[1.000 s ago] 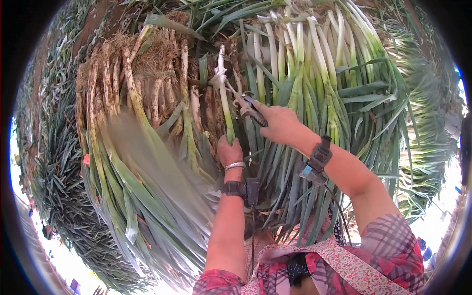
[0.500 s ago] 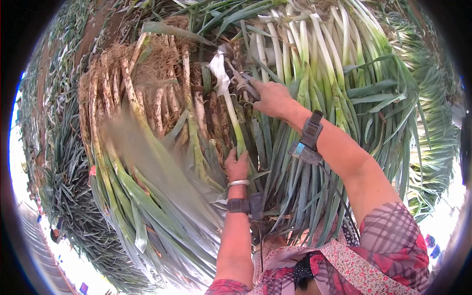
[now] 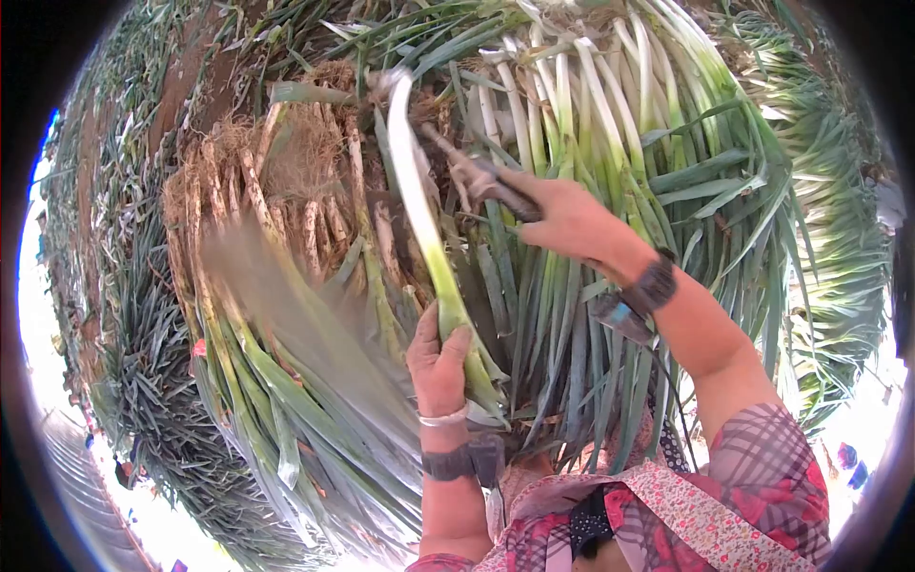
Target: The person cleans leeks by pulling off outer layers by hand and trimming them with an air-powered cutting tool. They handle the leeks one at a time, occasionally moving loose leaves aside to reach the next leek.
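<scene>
My left hand (image 3: pixel 440 367) is closed round the green part of a leek (image 3: pixel 412 181). The leek's white shank is smooth and points away from me, bending slightly at the root end. My right hand (image 3: pixel 564 221) grips a knife (image 3: pixel 510 194) by its dark handle. The narrow blade points up and left, a little to the right of the white shank and apart from it. Soil-covered leeks (image 3: pixel 315 224) with brown roots lie to the left of my left hand. Beyond my right hand lies a pile of clean white-stemmed leeks (image 3: pixel 610 105).
A long row of leeks (image 3: pixel 824 248) runs down the right side. More green leaves (image 3: pixel 143 381) are heaped along the left. A blurred grey-green smear covers part of the unpeeled leeks. A cable hangs from the device (image 3: pixel 624 316) at my right wrist.
The leek has swung left and its white shank now shows longer and smoother; the loose white layer near its top is gone. My left hand moved down and left; my right hand moved right.
</scene>
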{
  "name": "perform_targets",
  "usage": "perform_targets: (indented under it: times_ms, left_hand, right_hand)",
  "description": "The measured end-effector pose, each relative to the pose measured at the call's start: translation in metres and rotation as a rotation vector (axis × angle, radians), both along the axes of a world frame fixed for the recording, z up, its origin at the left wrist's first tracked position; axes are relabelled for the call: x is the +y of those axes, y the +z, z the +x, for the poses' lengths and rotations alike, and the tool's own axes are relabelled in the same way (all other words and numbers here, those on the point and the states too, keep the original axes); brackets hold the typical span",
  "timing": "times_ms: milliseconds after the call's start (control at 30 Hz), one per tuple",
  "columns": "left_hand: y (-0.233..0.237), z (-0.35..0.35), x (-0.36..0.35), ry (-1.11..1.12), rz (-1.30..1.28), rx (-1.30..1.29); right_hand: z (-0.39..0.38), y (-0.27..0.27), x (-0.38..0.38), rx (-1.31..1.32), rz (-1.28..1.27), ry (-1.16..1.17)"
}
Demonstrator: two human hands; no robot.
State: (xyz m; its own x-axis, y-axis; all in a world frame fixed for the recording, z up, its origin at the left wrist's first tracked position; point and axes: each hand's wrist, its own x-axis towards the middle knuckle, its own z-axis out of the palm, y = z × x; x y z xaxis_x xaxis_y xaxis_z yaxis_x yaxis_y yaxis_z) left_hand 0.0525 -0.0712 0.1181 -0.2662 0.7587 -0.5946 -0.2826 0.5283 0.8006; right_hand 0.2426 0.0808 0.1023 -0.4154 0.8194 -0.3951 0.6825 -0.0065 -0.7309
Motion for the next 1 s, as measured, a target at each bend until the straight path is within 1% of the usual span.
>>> perform_targets:
  times_ms: [67, 133, 200, 267, 300, 333, 367, 400, 433, 467, 500, 533, 567, 600, 633, 667, 700, 733, 767, 800, 867, 900, 933, 1000]
  left_hand:
    - [0.030, 0.019, 0.027, -0.152, 0.016, 0.111]
    - [0.028, 0.057, 0.052, -0.114, -0.040, -0.014]
    - [0.000, 0.111, 0.062, -0.028, 0.130, -0.226]
    - [-0.079, 0.179, 0.051, -0.255, 0.290, 0.400]
    - [-0.088, 0.184, 0.044, -0.250, 0.278, 0.394]
    - [-0.094, 0.189, 0.039, -0.531, 0.298, 0.305]
    - [-0.103, 0.194, 0.033, -0.807, 0.317, 0.206]
    - [-0.123, 0.190, 0.018, -0.659, 0.227, 0.008]
    - [-0.141, 0.179, 0.003, -0.508, 0.134, -0.183]
    - [-0.120, 0.159, 0.011, -0.246, 0.077, -0.146]
    - [-0.098, 0.131, 0.023, 0.012, 0.022, -0.103]
    - [-0.113, 0.102, 0.023, 0.060, -0.020, 0.354]
    - [-0.138, 0.077, 0.020, 0.111, -0.035, 0.549]
    - [-0.173, 0.058, 0.015, 0.109, -0.115, 0.672]
    - [-0.208, 0.039, 0.007, -0.026, -0.208, 0.716]
    - [-0.226, 0.033, 0.008, -0.020, -0.211, 0.710]
    - [-0.240, 0.033, 0.012, -0.167, -0.276, 0.730]
    - [-0.254, 0.034, 0.016, -0.313, -0.333, 0.743]
    - [-0.269, 0.033, 0.018, -0.397, -0.411, 0.653]
    - [-0.282, 0.031, 0.015, -0.385, -0.410, 0.637]
    - [-0.292, 0.027, 0.012, -0.491, -0.378, 0.519]
    - [-0.292, 0.027, 0.006, -0.486, -0.385, 0.513]
    - [-0.287, 0.027, 0.002, -0.426, -0.352, 0.494]
    - [-0.267, 0.027, 0.006, -0.307, -0.271, 0.456]
  right_hand:
    - [0.032, 0.032, -0.005, 0.018, 0.041, -0.125]
    - [0.068, 0.055, -0.014, -0.152, 0.245, -0.245]
    - [0.095, 0.075, -0.025, -0.127, 0.362, -0.468]
    - [0.101, 0.091, -0.036, -0.135, 0.330, -0.461]
    - [0.103, 0.094, -0.042, -0.136, 0.305, -0.459]
    - [0.101, 0.092, -0.048, -0.143, 0.295, -0.450]
    - [0.097, 0.086, -0.053, -0.228, 0.211, -0.218]
    - [0.092, 0.080, -0.056, -0.310, 0.127, 0.010]
    - [0.085, 0.071, -0.059, -0.347, 0.049, 0.118]
    - [0.077, 0.061, -0.061, -0.378, -0.028, 0.224]
    - [0.071, 0.049, -0.065, -0.372, -0.035, 0.224]
    - [0.064, 0.037, -0.069, -0.390, -0.095, 0.350]
    - [0.057, 0.028, -0.072, -0.407, -0.155, 0.480]
    - [0.048, 0.023, -0.071, -0.406, -0.161, 0.486]
    - [0.040, 0.018, -0.067, -0.426, -0.200, 0.526]
    - [0.036, 0.013, -0.064, -0.450, -0.237, 0.566]
    - [0.035, 0.004, -0.066, -0.462, -0.236, 0.574]
    - [0.036, -0.008, -0.067, -0.451, -0.061, 0.463]
    - [0.035, -0.013, -0.064, -0.434, 0.114, 0.354]
    - [0.035, -0.012, -0.065, -0.448, 0.117, 0.368]
    - [0.027, 0.004, -0.070, -0.486, -0.090, 0.562]
    - [0.026, 0.007, -0.074, -0.451, -0.171, 0.610]
    - [0.027, 0.004, -0.076, -0.451, -0.176, 0.616]
    - [0.031, -0.001, -0.076, -0.423, -0.124, 0.475]
